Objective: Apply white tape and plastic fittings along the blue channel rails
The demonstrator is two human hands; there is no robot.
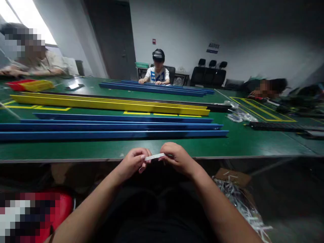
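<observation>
- Tabletop [248,145]: green, smooth, a little shiny; its wide flat surface supports the long bars fully.
- Blue bars [111,134] and yellow bar [108,105]: straight, with thin edges, laid lengthwise near each other, perhaps to save space.
- Left hand [135,160] and right hand [177,158]: fingers narrow, each pinching one end of the strip, probably for steadiness.
- Strip [155,156]: pale, thin, slightly tilted, between the hands near the tabletop's front edge; material unclear.

The bare left forearm [92,199] and bare right forearm [220,197] reach forward, slanting inward. The bare left hand [134,160] and bare right hand [177,157] are near but not touching, both curled in a pinching grip.
</observation>
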